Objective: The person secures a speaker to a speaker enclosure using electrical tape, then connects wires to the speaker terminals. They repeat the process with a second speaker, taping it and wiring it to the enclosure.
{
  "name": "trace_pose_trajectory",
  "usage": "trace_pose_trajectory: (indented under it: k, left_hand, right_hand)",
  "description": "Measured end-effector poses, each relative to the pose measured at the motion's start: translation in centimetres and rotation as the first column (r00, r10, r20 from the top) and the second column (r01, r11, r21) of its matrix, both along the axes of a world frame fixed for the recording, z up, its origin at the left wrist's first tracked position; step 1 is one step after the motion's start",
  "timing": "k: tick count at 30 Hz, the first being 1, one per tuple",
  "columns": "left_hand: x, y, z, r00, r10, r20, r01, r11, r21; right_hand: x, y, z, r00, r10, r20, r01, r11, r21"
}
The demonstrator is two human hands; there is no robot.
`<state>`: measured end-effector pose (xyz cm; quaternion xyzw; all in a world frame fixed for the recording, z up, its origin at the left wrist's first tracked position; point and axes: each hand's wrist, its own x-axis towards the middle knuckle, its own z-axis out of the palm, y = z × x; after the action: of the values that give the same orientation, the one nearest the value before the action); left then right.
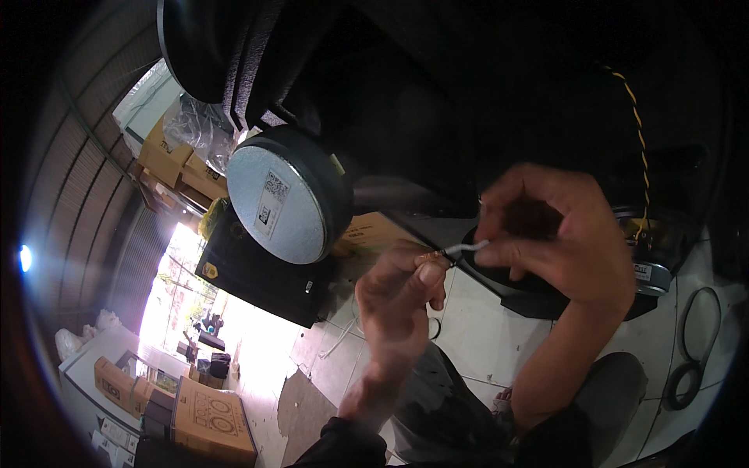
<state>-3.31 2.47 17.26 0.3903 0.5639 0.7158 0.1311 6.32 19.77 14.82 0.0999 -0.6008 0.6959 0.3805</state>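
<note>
You're looking down on a pale tiled floor, with a brown sheet of cardboard lying flat on it. A ribbed metal wall curves up at your left, and daylight pours through the wide doorway. Cardboard boxes sit stacked near that opening, with more higher up.

Wire between both hands, speaker magnet left, cartons lower left

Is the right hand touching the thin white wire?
Touching. In the head view, the right hand pinches one end of the thin white wire between thumb and fingers, with no gap visible.
</note>
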Motion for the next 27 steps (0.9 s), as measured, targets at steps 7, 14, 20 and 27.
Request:
trace_pose_trajectory:
  k: [7, 14, 20, 27]
  left_hand:
    - [0.1, -1.3, 0.6, 0.384, 0.377, -0.843, -0.490, 0.857, 0.161]
    - [-4.0, -1.1, -0.4, 0.965, -0.158, 0.210, 0.175, 0.982, -0.065]
    - [-0.4, -0.7, -1.7, 0.482, 0.393, -0.783, -0.540, 0.837, 0.088]
    - [-3.1, -2.1, 0.6, 0.996, -0.013, -0.086, 0.000, 0.989, -0.145]
  right_hand:
    - [-0.3, -0.8, -0.5, 0.974, -0.144, 0.175, 0.088, 0.951, 0.295]
    - [0.0, 0.0, -1.1, 0.995, 0.066, -0.078, -0.054, 0.988, 0.142]
    - [-0.6, -0.6, 0.1, 0.969, -0.223, 0.106, 0.212, 0.971, 0.107]
    - [-0.1, -0.3, -0.8, 0.993, 0.073, -0.088, -0.039, 0.940, 0.339]
